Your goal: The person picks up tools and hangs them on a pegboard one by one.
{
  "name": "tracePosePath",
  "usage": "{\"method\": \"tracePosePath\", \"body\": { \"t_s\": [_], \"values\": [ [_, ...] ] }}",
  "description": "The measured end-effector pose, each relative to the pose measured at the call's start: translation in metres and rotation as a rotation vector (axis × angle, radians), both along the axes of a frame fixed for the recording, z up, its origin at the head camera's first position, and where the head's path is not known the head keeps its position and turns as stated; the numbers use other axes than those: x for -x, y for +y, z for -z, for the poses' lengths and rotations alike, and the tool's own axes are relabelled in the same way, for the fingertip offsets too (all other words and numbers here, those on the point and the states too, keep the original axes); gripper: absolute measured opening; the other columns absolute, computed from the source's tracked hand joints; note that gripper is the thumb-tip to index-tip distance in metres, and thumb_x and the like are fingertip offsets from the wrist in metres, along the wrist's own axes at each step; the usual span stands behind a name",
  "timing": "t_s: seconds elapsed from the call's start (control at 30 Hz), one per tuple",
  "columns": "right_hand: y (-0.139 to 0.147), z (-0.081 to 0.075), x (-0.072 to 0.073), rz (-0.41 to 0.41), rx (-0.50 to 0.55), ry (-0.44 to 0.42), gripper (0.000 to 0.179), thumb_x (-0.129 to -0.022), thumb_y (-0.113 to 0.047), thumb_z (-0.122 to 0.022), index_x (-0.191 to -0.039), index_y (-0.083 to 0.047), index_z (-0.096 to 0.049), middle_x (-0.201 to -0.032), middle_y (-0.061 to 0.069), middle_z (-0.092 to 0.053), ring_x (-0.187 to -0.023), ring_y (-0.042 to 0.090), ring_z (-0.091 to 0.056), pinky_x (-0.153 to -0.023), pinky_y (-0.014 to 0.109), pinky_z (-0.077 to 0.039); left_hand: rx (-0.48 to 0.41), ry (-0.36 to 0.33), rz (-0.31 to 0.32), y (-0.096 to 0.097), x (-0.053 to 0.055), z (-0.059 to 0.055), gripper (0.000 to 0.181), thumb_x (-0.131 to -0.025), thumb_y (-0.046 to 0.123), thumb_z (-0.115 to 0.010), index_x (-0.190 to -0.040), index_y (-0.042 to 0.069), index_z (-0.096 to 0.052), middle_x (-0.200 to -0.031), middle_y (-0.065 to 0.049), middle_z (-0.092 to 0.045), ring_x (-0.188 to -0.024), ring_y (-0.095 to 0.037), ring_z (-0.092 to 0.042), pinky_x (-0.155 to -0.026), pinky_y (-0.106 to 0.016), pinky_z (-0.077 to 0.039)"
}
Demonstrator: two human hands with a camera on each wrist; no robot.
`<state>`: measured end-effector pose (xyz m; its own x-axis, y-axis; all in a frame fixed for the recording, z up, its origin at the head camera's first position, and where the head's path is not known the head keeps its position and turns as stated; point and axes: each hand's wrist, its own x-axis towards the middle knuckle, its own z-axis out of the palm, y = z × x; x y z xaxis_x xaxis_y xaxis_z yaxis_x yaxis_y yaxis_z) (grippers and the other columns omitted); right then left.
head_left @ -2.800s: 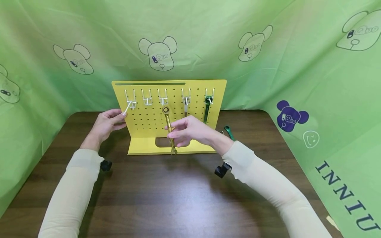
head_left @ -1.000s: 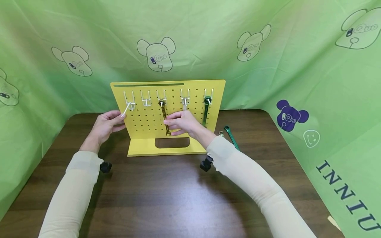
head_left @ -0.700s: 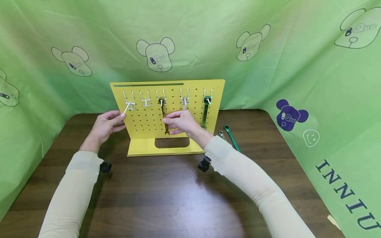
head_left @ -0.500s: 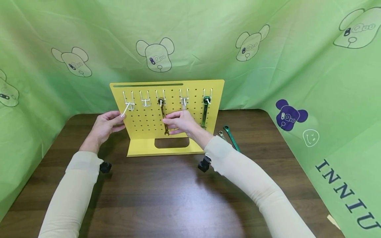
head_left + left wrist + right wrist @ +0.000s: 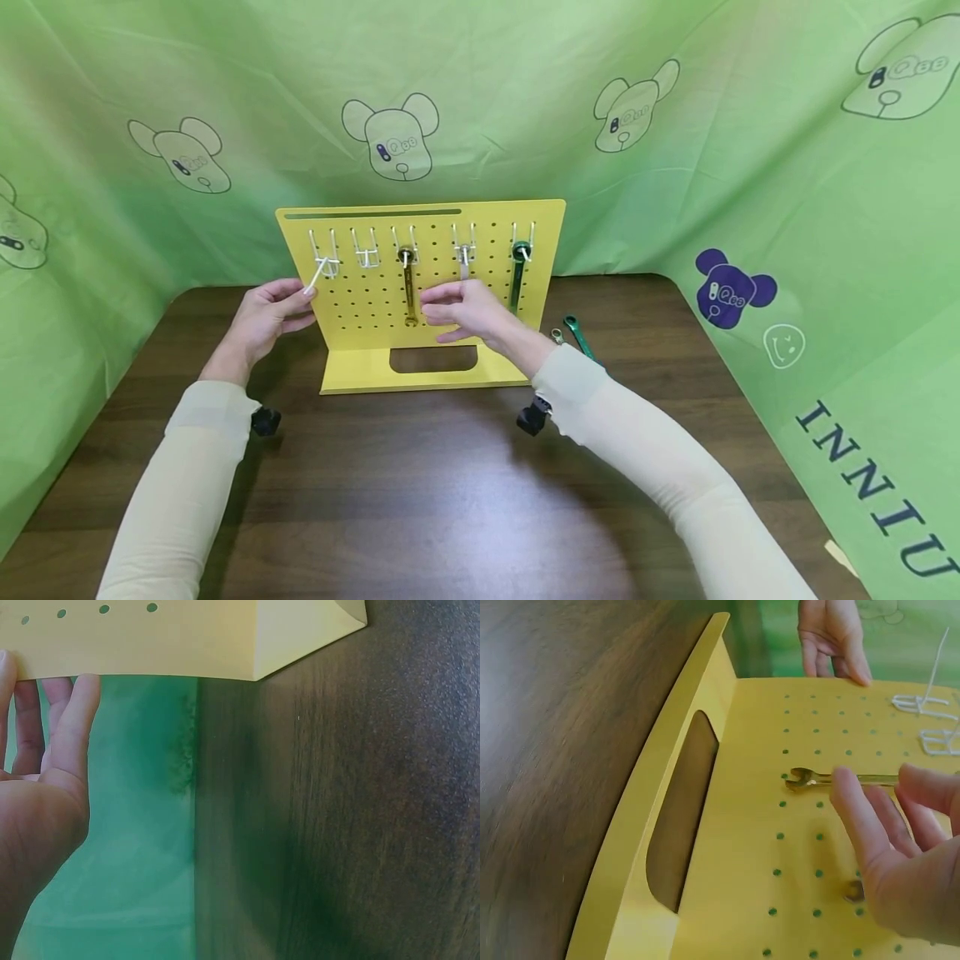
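A yellow pegboard [image 5: 363, 304] stands on the table, and my left hand [image 5: 262, 321] pinches its left edge with the thumb in front and fingers behind. From the third hook hangs a gold combination wrench [image 5: 409, 296], its ring end over the hook and its open end down. Just right of that wrench is my right hand [image 5: 476, 312], fingers spread and apart from it, holding nothing. A silver wrench [image 5: 464, 271] hangs behind the right hand, mostly hidden. At the right end hangs a green wrench [image 5: 517, 283], its lower part covered by the hand.
Two bare white hooks [image 5: 367, 254] are at the board's left; the outermost one sticks out toward my left thumb. On the brown table [image 5: 390, 483], right of the board, lie another green wrench [image 5: 577, 333] and a silver one [image 5: 557, 336], partly behind my right sleeve. Green cloth [image 5: 510, 150] surrounds the table.
My right hand brought the gold wrench onto the third hook, then let it go and drew slightly right. The wrench now hangs straighter. My left hand has kept its hold on the board.
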<state>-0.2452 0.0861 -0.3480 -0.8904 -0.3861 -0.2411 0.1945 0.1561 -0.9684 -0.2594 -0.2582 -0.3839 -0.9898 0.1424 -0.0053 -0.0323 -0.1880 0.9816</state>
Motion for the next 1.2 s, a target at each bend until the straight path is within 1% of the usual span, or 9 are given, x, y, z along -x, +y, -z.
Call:
{"method": "tracePosePath", "body": {
  "t_s": [0.17, 0.27, 0.37, 0.5, 0.67, 0.77, 0.9, 1.0, 1.2],
  "values": [
    [0.032, -0.004, -0.012, -0.161, -0.087, 0.050, 0.040, -0.098, -0.013, -0.070, -0.135, 0.002, -0.061, -0.134, 0.024, -0.060, -0.117, 0.040, -0.063, -0.085, 0.046, -0.063, -0.004, -0.006, 0.003, 0.000, 0.000, 0.000, 0.008, -0.095, 0.005, -0.072, -0.095, 0.012, -0.075, -0.093, -0.001, -0.071, -0.086, -0.015, -0.072, -0.084, -0.034, -0.062],
    [0.061, -0.006, -0.018, -0.184, -0.140, 0.089, 0.044, -0.097, -0.015, -0.072, -0.135, 0.003, -0.060, -0.132, 0.026, -0.061, -0.109, 0.039, -0.066, -0.085, 0.051, -0.062, -0.005, -0.002, 0.007, 0.000, -0.001, -0.001, 0.009, -0.095, 0.005, -0.071, -0.095, 0.012, -0.075, -0.093, -0.001, -0.071, -0.086, -0.015, -0.072, -0.084, -0.035, -0.062],
    [0.096, -0.006, -0.019, -0.156, -0.179, 0.114, 0.047, -0.096, -0.016, -0.073, -0.136, 0.004, -0.058, -0.130, 0.028, -0.060, -0.105, 0.037, -0.067, -0.086, 0.052, -0.061, -0.006, 0.002, 0.008, 0.000, -0.001, -0.002, 0.009, -0.095, 0.004, -0.071, -0.095, 0.012, -0.076, -0.093, -0.001, -0.071, -0.086, -0.015, -0.072, -0.085, -0.036, -0.061],
    [0.144, 0.001, -0.017, -0.076, -0.238, 0.131, 0.046, -0.098, -0.014, -0.071, -0.138, 0.004, -0.056, -0.127, 0.028, -0.058, -0.099, 0.035, -0.066, -0.087, 0.053, -0.060, -0.009, 0.003, 0.007, 0.000, -0.001, -0.002, 0.010, -0.095, 0.004, -0.071, -0.095, 0.013, -0.076, -0.093, -0.001, -0.071, -0.086, -0.015, -0.072, -0.086, -0.037, -0.061],
    [0.196, 0.027, -0.018, 0.016, -0.369, 0.116, 0.055, -0.097, -0.014, -0.071, -0.144, 0.004, -0.048, -0.128, 0.025, -0.057, -0.102, 0.032, -0.067, -0.086, 0.048, -0.062, -0.009, 0.000, 0.002, 0.001, 0.000, 0.000, 0.010, -0.096, 0.004, -0.070, -0.095, 0.013, -0.076, -0.093, -0.001, -0.071, -0.086, -0.016, -0.071, -0.087, -0.037, -0.060],
    [0.219, 0.046, -0.018, 0.053, -0.375, 0.051, 0.064, -0.097, -0.016, -0.071, -0.149, 0.005, -0.041, -0.135, 0.025, -0.050, -0.102, 0.026, -0.066, -0.085, 0.044, -0.063, 0.002, -0.005, 0.000, 0.001, 0.000, 0.001, 0.011, -0.096, 0.004, -0.070, -0.095, 0.013, -0.076, -0.093, 0.000, -0.071, -0.086, -0.015, -0.071, -0.088, -0.038, -0.059],
    [0.241, 0.066, -0.018, 0.089, -0.326, -0.041, 0.070, -0.098, -0.017, -0.071, -0.153, 0.005, -0.033, -0.139, 0.026, -0.045, -0.099, 0.018, -0.066, -0.084, 0.042, -0.063, 0.014, -0.013, 0.001, 0.001, 0.001, 0.002, 0.010, -0.095, 0.006, -0.071, -0.096, 0.014, -0.077, -0.094, -0.001, -0.072, -0.086, -0.015, -0.072, -0.089, -0.039, -0.059],
    [0.248, 0.072, -0.015, 0.108, -0.294, -0.088, 0.070, -0.098, -0.016, -0.070, -0.153, 0.004, -0.032, -0.136, 0.023, -0.051, -0.099, 0.018, -0.066, -0.084, 0.043, -0.063, 0.013, -0.011, -0.004, 0.001, 0.001, 0.001, 0.010, -0.095, 0.005, -0.071, -0.095, 0.014, -0.077, -0.093, -0.001, -0.072, -0.086, -0.015, -0.072, -0.087, -0.038, -0.060],
    [0.249, 0.075, -0.005, 0.128, -0.317, -0.132, 0.067, -0.097, -0.016, -0.072, -0.150, 0.005, -0.037, -0.108, 0.004, -0.069, -0.092, 0.018, -0.066, -0.079, 0.039, -0.064, 0.006, -0.009, -0.002, 0.000, 0.001, -0.001, 0.008, -0.095, 0.005, -0.072, -0.095, 0.012, -0.076, -0.092, -0.001, -0.071, -0.086, -0.015, -0.072, -0.084, -0.035, -0.062]
  ]
}}
